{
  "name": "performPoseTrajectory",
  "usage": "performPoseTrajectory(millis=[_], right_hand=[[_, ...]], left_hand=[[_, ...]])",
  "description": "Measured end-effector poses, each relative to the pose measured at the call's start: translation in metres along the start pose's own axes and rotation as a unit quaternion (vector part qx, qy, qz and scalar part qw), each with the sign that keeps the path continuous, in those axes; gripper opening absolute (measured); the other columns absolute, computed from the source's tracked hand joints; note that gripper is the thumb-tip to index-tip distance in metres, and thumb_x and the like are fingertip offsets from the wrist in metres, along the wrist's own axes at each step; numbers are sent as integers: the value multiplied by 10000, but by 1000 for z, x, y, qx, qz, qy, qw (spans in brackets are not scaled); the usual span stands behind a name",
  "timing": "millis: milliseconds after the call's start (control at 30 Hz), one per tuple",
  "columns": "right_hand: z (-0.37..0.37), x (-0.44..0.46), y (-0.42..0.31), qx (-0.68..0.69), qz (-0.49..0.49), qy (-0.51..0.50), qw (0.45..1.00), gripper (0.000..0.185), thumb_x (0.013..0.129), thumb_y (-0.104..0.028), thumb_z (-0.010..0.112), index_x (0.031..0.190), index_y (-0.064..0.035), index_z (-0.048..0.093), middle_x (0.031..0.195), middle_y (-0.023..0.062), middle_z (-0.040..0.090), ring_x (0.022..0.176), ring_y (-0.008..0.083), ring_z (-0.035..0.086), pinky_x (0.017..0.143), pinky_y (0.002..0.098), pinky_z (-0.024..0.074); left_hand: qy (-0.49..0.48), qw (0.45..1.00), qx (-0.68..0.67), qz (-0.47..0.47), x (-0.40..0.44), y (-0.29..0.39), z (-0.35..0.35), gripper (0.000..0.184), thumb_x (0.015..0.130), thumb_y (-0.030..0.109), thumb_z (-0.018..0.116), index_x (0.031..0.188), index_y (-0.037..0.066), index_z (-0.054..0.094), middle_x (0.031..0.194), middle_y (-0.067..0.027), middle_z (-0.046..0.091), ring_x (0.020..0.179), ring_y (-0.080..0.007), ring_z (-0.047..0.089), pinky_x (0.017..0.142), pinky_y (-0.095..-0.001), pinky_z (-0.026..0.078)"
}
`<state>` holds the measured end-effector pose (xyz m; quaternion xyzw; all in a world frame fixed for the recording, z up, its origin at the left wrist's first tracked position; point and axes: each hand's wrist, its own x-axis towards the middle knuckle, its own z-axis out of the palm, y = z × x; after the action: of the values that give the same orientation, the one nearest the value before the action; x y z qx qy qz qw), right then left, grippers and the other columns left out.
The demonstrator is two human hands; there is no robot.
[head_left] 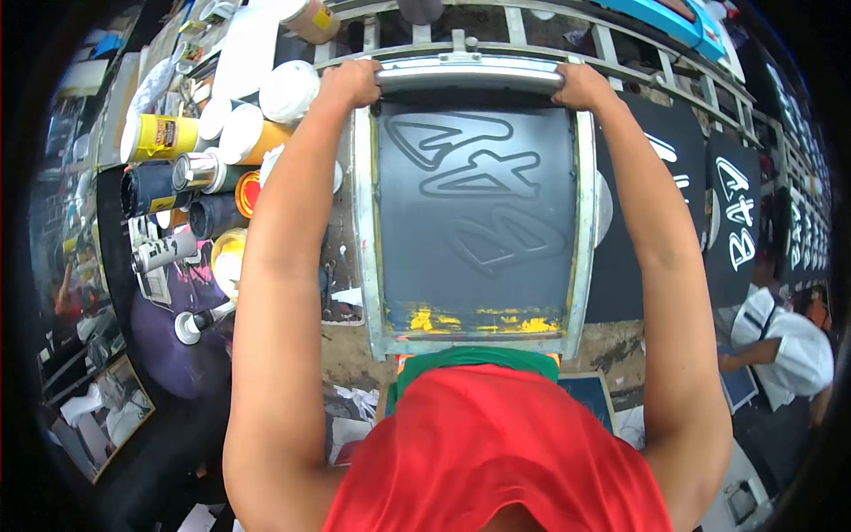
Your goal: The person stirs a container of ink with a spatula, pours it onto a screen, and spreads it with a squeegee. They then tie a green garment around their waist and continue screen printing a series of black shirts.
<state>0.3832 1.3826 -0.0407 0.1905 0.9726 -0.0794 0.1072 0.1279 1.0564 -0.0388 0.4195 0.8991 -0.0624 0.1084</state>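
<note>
A screen printing frame lies in front of me, its dark grey mesh showing outlined letter shapes and yellow smears along the near edge. Across its far end runs a silver squeegee. My left hand is closed around the squeegee's left end, and my right hand is closed around its right end. Both arms reach straight forward. Dark ink shows in a band just below the squeegee; its blade edge is hard to make out.
Several paint tubs, including a yellow bucket, crowd the left side. Black printed panels with white letters lie to the right. A metal rail crosses behind the frame. Another person in a white shirt is at the far right.
</note>
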Motion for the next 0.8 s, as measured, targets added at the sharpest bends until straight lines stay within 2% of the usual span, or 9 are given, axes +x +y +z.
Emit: performPoseTrajectory(millis=[167, 333, 400, 467, 533, 567, 600, 733, 800], right_hand=[[-7, 8, -2, -30, 13, -37, 999, 434, 764, -154, 622, 1180, -74, 716, 1101, 248, 705, 1047, 392, 681, 939, 457, 545], [2, 10, 2, -8, -20, 10, 1000, 411, 752, -168, 625, 1138, -79, 735, 1102, 234, 710, 1048, 385, 682, 958, 434, 539], [-3, 6, -2, -30, -11, -66, 997, 426, 748, -167, 626, 1154, -94, 732, 1105, 217, 714, 1042, 379, 686, 949, 424, 543], [3, -3, 0, -1, -1, -87, 996, 429, 746, -168, 626, 1156, -103, 733, 1103, 204, 718, 1041, 374, 687, 939, 421, 545], [10, -16, -2, -7, -14, -35, 999, 427, 741, -175, 637, 1149, -98, 736, 1088, 202, 721, 1033, 375, 688, 934, 426, 547], [6, -29, -8, 23, -9, -57, 998, 431, 739, -176, 641, 1153, -99, 733, 1074, 198, 725, 1031, 376, 689, 937, 427, 548], [5, -44, -17, -21, -3, -72, 997, 430, 736, -178, 651, 1150, -100, 736, 1057, 196, 729, 1018, 372, 694, 938, 427, 549], [50, -126, -25, 32, -10, -28, 999, 404, 746, -137, 646, 1137, -109, 744, 1077, 184, 727, 993, 365, 700, 903, 436, 557], [67, -189, -41, 53, -33, 27, 998, 413, 736, -83, 641, 1135, -112, 743, 1063, 168, 723, 986, 343, 700, 876, 438, 559]], left_hand=[[10, 999, 11, 41, 2, 6, -6, 452, 810, 209, 681, 1260, 167, 681, 1123, -194, 718, 1084, -367, 674, 942, -481, 533], [10, 996, -48, 72, 5, 3, 3, 413, 805, 157, 680, 1217, 124, 695, 1034, -235, 720, 1008, -404, 687, 913, -480, 542], [5, 995, -55, 79, 0, 4, 7, 366, 805, 156, 685, 1167, 105, 707, 1015, -240, 718, 998, -412, 686, 898, -491, 544], [2, 996, -44, 82, -13, 8, 11, 365, 791, 136, 642, 1150, 119, 704, 1054, -218, 723, 1011, -393, 693, 912, -477, 560], [-1, 998, -25, 65, -26, 11, 15, 322, 786, 140, 648, 1101, 98, 703, 1041, -211, 725, 1009, -394, 694, 910, -491, 558], [9, 997, -42, 65, -37, 12, 21, 293, 774, 138, 655, 1060, 102, 708, 1010, -180, 734, 992, -378, 698, 886, -508, 543], [12, 997, -42, 65, -51, 13, 28, 293, 774, 138, 655, 1060, 102, 708, 1010, -180, 734, 992, -378, 698, 886, -508, 543], [83, 983, -97, 130, -146, 28, 58, 260, 775, 103, 656, 1024, 139, 723, 924, -112, 711, 913, -335, 690, 800, -484, 497], [125, 975, -106, 150, -200, 40, 78, 279, 743, 75, 662, 1011, 139, 708, 899, -78, 667, 886, -311, 680, 811, -494, 474]])
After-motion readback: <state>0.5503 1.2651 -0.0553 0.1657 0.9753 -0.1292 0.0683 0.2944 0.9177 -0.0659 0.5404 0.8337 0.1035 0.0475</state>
